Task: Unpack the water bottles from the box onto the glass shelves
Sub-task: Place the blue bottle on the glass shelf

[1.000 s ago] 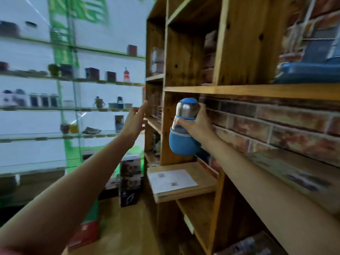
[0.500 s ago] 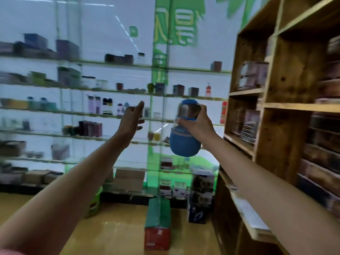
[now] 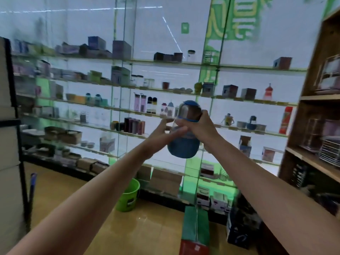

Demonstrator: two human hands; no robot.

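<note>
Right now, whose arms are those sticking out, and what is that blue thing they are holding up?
Those arms belong to a person wearing a camera on their head, so you see what they see, looking forward and down at their own hands. No machine here, just two bare hands. The right hand has its grip round the upper part of a blue water bottle with a clear top and a blue lid. The left hand reaches in and touches the bottle's side with its fingers out. Behind them stand glass shelves filled with boxes, cups and other bottles. A green bucket sits on the floor, and wooden shelves stand at the right.
</note>
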